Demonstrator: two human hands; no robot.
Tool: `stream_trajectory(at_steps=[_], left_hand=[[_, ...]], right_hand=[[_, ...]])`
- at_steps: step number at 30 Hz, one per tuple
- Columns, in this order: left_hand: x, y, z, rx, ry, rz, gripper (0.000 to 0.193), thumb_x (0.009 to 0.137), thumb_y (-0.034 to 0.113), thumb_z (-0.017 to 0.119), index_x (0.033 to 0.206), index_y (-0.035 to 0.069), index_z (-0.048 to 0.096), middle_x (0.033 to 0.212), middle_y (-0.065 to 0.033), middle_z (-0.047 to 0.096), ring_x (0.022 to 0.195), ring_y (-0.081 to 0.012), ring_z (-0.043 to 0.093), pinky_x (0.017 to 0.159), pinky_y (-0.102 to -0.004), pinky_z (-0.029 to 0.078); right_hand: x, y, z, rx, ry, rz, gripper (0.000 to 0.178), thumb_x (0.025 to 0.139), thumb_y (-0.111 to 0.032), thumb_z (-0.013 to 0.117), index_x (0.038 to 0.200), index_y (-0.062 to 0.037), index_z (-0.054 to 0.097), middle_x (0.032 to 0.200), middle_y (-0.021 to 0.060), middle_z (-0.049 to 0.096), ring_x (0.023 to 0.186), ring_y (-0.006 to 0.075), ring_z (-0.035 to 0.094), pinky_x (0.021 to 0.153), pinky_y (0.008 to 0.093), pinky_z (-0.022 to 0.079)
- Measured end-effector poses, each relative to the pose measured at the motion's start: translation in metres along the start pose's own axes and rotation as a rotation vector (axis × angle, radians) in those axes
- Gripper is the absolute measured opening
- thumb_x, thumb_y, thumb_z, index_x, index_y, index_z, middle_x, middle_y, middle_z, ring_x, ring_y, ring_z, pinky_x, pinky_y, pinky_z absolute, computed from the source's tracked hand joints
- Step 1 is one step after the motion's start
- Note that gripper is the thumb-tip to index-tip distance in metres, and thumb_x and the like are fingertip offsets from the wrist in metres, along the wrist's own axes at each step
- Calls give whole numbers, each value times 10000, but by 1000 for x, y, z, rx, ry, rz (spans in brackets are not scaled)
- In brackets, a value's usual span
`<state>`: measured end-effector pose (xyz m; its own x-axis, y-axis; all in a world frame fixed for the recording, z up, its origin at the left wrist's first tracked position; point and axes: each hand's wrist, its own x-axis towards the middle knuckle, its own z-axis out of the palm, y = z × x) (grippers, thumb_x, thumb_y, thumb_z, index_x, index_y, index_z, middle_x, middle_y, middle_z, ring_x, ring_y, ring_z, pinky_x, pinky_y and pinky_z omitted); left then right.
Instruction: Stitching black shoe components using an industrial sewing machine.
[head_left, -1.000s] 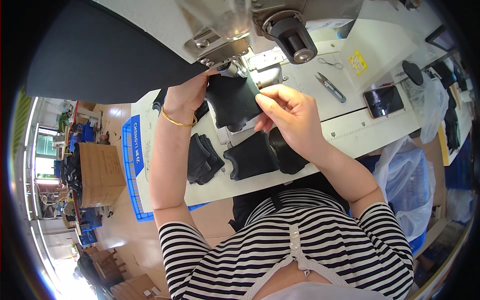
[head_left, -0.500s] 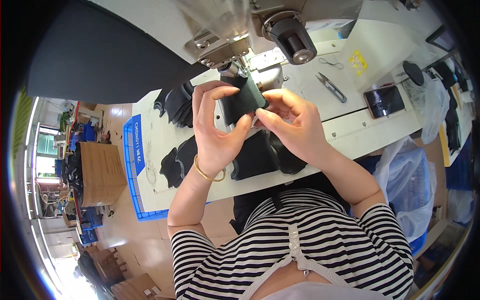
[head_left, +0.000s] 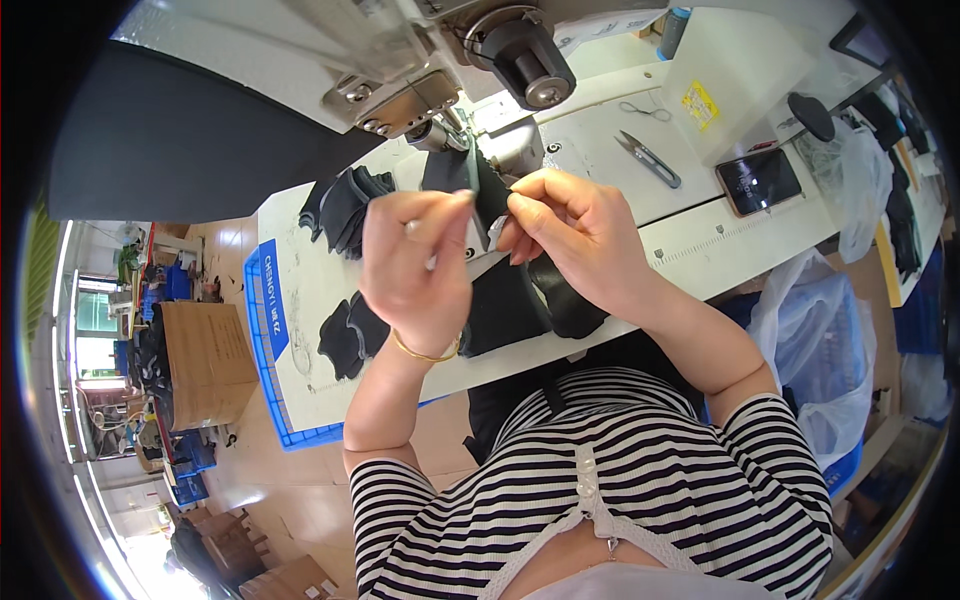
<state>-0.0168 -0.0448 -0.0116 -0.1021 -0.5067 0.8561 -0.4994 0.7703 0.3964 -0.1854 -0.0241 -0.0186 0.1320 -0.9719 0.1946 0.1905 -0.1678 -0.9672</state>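
Note:
A dark fabric piece (head_left: pixel 488 190) stands folded up on edge under the sewing machine's presser foot and needle area (head_left: pixel 455 130). My right hand (head_left: pixel 580 235) pinches its right edge between thumb and forefinger. My left hand (head_left: pixel 415 265), slightly blurred and wearing a gold bangle, has thumb and forefinger closed at the fabric's left side. Dark cut pieces (head_left: pixel 505 305) lie on the white table just below my hands. A stack of similar black pieces (head_left: pixel 350 205) sits left of the machine head.
Thread snips (head_left: pixel 648 160) and a phone (head_left: pixel 758 182) lie on the white table (head_left: pixel 690 235) to the right. A blue plastic crate (head_left: pixel 262 320) stands at the table's left edge. A clear plastic bag (head_left: pixel 825 340) hangs at the right. A cardboard box (head_left: pixel 208 362) stands on the floor.
The fabric has turned from lying broad side up to standing folded on edge. My left hand's fingers have closed from a wide curve into a pinch. The view has shifted slightly.

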Motion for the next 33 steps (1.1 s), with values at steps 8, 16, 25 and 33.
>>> stream_trajectory(at_steps=[8,16,25,33], left_hand=[[-1,-5,3,263,-79,458,287,625,-93,757,899,-12,729,850,-68,654,742,-231,604,661,-325,477],[1,-5,1,349,-102,555,293,597,-35,727,889,-13,735,862,-62,649,737,-220,608,670,-333,487],[-4,-3,-3,345,-172,556,341,636,12,702,976,-1,702,911,-81,608,805,-239,593,724,-369,475],[-10,-7,5,432,-69,475,329,656,-18,714,983,9,704,944,-75,638,816,-236,608,742,-355,476]], right_hand=[[1,0,0,-59,-32,-47,207,975,-144,541,938,36,637,747,75,698,683,114,691,641,243,553],[1,1,1,-28,-22,-50,227,973,-166,542,904,32,629,740,77,691,676,110,685,641,237,550],[3,-3,0,-151,-34,31,199,937,-148,576,856,24,635,699,52,666,619,77,626,568,227,494],[1,-2,6,-72,9,-46,178,966,-114,544,884,9,642,623,28,621,528,33,507,473,196,386]])
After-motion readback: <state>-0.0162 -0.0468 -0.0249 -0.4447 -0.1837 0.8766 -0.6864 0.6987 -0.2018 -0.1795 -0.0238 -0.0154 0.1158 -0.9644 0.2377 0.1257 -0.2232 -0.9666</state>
